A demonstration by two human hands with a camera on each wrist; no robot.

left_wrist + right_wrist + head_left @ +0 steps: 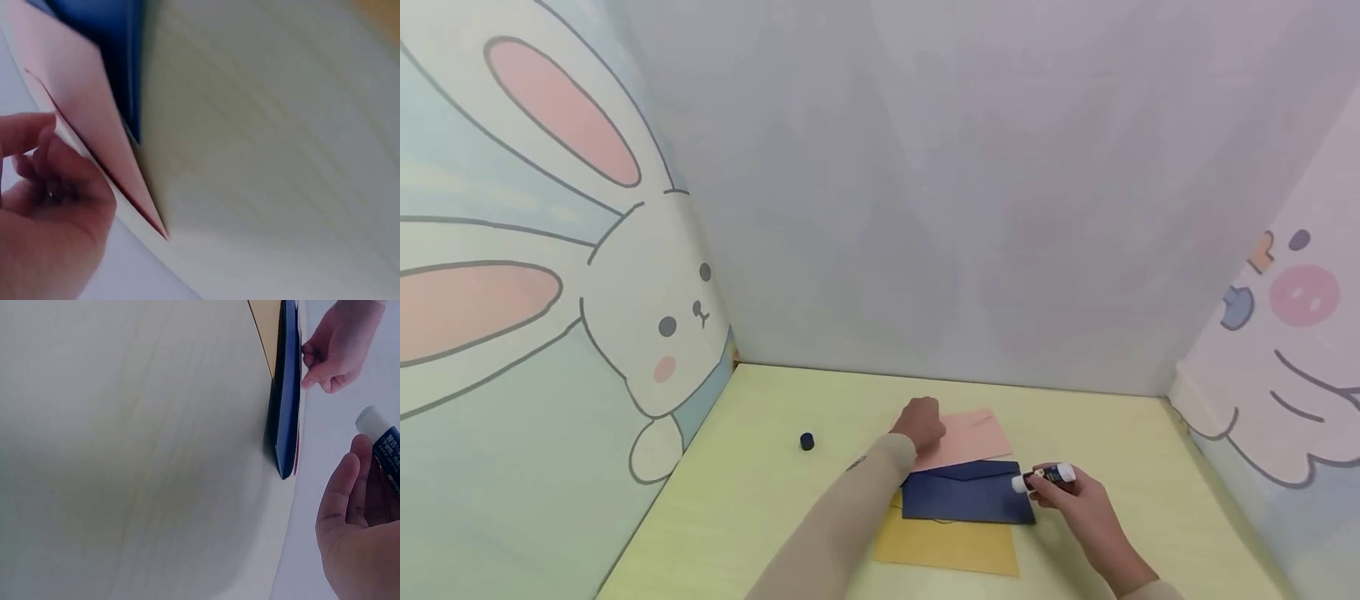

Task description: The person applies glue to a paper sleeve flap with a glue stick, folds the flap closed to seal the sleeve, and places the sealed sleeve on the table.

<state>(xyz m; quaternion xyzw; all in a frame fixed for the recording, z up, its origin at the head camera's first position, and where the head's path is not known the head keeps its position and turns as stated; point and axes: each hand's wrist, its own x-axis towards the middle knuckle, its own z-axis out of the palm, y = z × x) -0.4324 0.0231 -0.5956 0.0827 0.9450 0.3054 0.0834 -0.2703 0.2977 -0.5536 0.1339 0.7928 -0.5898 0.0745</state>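
Observation:
My left hand (pixel 919 423) pinches the flap edge of a pink envelope (pixel 966 442), thumb and index finger meeting at the paper in the left wrist view. A dark blue envelope (pixel 966 497) lies nearer me, partly overlapping a yellow envelope (pixel 947 548) at the front. In my right hand (pixel 1078 500) is a glue stick (pixel 1045 477) with a dark label and white ends, gripped between thumb and fingers over the blue envelope's right edge. Part of the pink envelope's left side is hidden behind my left hand. The right wrist view shows the glue stick (pixel 389 447) cut off at the frame edge.
A small dark cap (pixel 807 442) stands on the pale yellow tabletop (pixel 730 500), left of the envelopes. A grey wall (pixel 940 208) rises behind the table. Side walls carry cartoon pictures, with a rabbit (pixel 640 308) on the left.

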